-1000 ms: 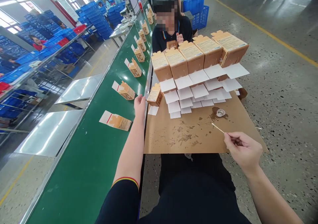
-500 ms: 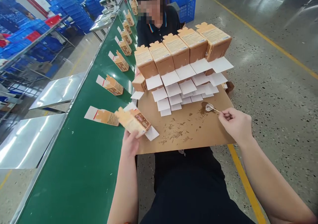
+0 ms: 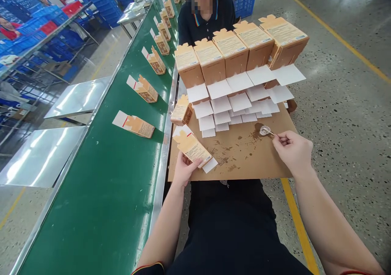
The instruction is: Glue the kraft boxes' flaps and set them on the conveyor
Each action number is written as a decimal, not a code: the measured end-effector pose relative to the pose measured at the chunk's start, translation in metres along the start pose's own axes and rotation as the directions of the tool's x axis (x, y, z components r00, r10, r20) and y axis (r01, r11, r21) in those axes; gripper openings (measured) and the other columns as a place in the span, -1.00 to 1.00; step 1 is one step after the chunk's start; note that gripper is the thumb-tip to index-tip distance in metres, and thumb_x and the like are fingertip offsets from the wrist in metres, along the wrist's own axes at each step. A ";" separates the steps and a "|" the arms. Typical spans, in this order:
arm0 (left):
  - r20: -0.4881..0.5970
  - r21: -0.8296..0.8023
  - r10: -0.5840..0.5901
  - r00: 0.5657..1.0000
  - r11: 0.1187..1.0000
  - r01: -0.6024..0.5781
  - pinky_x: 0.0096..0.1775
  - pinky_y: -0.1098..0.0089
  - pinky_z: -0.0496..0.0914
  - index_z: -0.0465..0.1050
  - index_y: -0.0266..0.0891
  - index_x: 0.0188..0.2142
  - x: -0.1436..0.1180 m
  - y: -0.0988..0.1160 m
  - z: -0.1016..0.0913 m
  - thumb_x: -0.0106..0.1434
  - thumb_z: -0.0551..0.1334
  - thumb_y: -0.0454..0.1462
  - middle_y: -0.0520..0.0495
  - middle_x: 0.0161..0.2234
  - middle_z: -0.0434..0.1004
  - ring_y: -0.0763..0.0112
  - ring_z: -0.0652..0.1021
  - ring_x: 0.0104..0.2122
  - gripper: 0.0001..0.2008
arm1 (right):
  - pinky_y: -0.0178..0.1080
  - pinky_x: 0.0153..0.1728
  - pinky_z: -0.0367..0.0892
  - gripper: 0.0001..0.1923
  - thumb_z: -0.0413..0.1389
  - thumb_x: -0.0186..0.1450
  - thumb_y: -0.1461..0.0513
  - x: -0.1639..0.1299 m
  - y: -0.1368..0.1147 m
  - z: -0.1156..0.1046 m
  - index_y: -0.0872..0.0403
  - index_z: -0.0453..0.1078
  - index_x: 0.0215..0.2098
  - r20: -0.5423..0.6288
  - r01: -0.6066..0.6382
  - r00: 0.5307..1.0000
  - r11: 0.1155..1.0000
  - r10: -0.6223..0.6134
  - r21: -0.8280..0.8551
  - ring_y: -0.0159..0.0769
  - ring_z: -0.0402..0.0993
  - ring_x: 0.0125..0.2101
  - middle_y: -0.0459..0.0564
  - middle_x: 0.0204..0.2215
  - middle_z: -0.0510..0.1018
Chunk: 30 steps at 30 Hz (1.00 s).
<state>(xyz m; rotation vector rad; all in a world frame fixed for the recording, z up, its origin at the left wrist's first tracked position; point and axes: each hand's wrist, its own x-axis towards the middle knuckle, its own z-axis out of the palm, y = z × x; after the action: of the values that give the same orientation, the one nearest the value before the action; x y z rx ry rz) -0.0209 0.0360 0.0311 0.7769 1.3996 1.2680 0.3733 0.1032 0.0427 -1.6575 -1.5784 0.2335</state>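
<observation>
Head view, left hand (image 3: 183, 170): fingers clamped on carton (image 3: 193, 147).
Right hand (image 3: 293, 151): fingertips pinched on stick (image 3: 270, 133), tip in glue cup (image 3: 264, 130).

The carton (image 3: 193, 148) in the left hand (image 3: 183, 170) is matt brown printed card with a plain white flap, like the cartons stacked along the far edge (image 3: 232, 55). The board (image 3: 244, 161) under them is rough matt brown cardboard, blotched with darker stains around a small clear glossy cup (image 3: 264, 130). The conveyor belt (image 3: 122, 177) is smooth green with a slight sheen, edged in shiny metal, and the floor (image 3: 342, 116) is polished speckled stone.
</observation>
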 end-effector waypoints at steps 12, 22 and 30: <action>-0.043 0.018 0.009 0.999 1.000 -0.008 0.23 -0.09 0.60 0.49 -0.13 0.08 -0.001 0.000 0.005 -0.06 0.76 -0.08 -0.24 0.07 0.74 -0.06 0.74 0.12 -0.21 | -0.31 -0.51 0.39 -0.74 0.17 0.45 0.31 -0.124 -0.100 0.067 -0.02 0.46 -0.42 0.296 0.147 0.904 0.875 -0.308 0.461 -0.38 0.45 -0.57 -0.13 -0.54 0.54; -0.043 0.049 0.028 0.999 0.998 -0.026 0.24 -0.07 0.57 0.41 -0.10 0.12 -0.007 0.001 0.009 -0.06 0.75 -0.08 -0.23 0.11 0.69 -0.03 0.72 0.13 -0.16 | -0.32 -0.45 0.36 -0.74 0.15 0.45 0.33 -0.125 -0.091 0.075 -0.02 0.40 -0.41 0.299 0.132 0.914 0.897 -0.275 0.423 -0.36 0.45 -0.54 -0.14 -0.54 0.51; -0.078 0.295 0.156 0.985 0.947 -0.127 0.17 0.00 0.59 0.37 -0.07 0.11 -0.034 -0.016 0.019 -0.05 0.74 -0.14 -0.23 0.08 0.66 -0.10 0.69 0.15 -0.17 | -0.28 -0.49 0.47 -0.72 0.19 0.46 0.19 -0.110 -0.081 0.043 -0.04 0.49 -0.44 0.202 -0.022 0.978 0.932 -0.055 0.363 -0.33 0.43 -0.59 -0.11 -0.57 0.55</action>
<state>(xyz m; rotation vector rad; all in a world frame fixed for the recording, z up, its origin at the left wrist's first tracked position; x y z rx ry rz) 0.0082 0.0063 0.0267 1.0403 1.6593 1.2401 0.2635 0.0132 0.0249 -1.3623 -1.5864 0.6702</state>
